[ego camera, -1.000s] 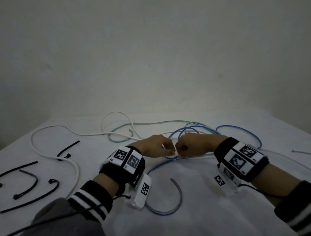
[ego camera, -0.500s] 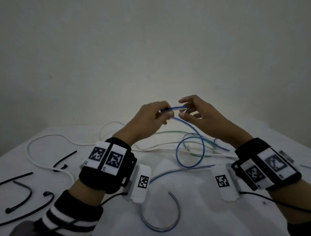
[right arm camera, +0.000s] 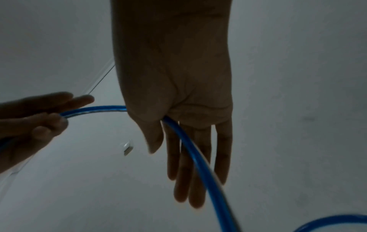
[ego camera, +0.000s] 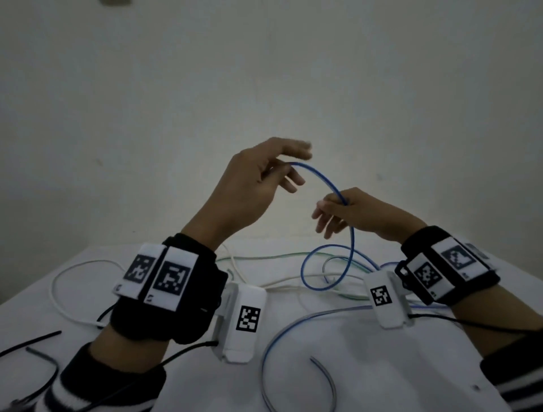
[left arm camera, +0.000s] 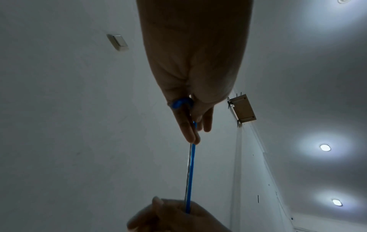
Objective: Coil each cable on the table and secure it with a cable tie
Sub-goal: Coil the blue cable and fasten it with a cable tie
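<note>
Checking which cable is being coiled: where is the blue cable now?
In the head view the blue cable arcs above the table between the raised left hand and right hand, trailing down to a loop.

My left hand fingertips motion-blurred in head view. Thin blue plastic-sheathed cable end hidden inside my left grip; farther run hidden behind my right wrist. Black plastic cable ties cut off at left edge.

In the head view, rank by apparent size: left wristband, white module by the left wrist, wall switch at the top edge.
1. Left wristband
2. White module
3. Wall switch, cut off by the frame and farther away, so its true size is unsure.
</note>
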